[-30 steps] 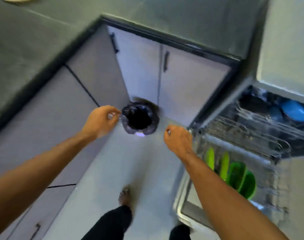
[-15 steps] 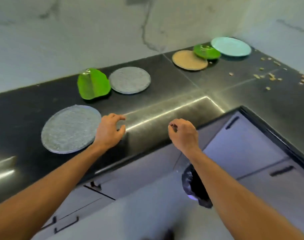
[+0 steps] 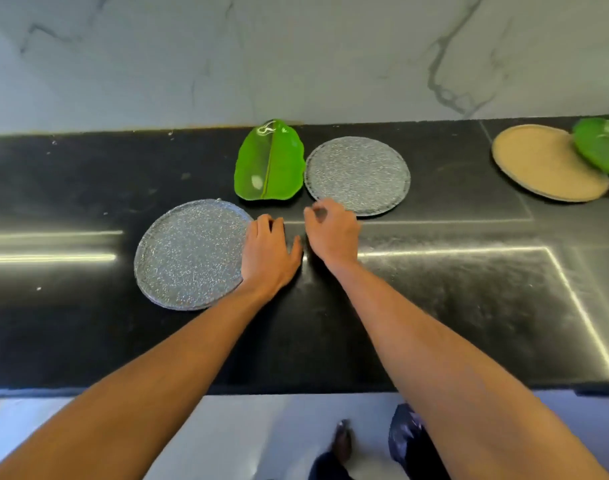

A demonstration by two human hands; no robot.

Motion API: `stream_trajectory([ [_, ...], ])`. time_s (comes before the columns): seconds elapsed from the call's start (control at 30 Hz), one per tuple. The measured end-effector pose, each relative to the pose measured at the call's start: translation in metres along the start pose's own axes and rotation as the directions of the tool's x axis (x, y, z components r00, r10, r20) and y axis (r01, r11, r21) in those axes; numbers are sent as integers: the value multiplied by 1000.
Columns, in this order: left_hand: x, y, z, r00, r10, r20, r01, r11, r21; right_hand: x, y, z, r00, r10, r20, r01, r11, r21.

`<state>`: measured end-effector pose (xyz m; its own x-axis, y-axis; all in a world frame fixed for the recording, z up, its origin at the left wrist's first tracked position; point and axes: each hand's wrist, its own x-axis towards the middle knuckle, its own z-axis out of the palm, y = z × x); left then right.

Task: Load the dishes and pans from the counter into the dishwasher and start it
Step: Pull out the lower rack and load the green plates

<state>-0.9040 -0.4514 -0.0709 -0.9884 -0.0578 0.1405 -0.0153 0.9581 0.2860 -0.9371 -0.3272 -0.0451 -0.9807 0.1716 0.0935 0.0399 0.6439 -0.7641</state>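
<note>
Plate (image 3: 188,254) (near grey) by L hand (image 3: 270,258), R hand (image 3: 332,233).

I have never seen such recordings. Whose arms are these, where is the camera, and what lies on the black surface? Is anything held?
No machine here: the arms are a person's, and a wide-angle camera worn on the head looks forward and down over them. On the black counter lie a near grey plate, a far grey plate, a green leaf-shaped plate beside it, a tan plate to the right and a second green plate overlapping that one. The left hand rests at the near grey plate's rim; the right hand hovers by the far grey plate. Neither holds anything.
</note>
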Motion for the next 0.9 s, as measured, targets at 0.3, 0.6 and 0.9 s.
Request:
stream_trajectory([
  [0.3,8,5,2,997,-57,-61,63,993,95,91,-21,26,972,134,192,-139,990,10],
  [0.6,8,6,4,996,-57,-62,63,993,104,108,-31,46,934,280,223,-316,938,144],
  [0.9,5,6,4,998,-48,-43,52,995,88,98,-49,28,904,342,258,-428,705,566],
])
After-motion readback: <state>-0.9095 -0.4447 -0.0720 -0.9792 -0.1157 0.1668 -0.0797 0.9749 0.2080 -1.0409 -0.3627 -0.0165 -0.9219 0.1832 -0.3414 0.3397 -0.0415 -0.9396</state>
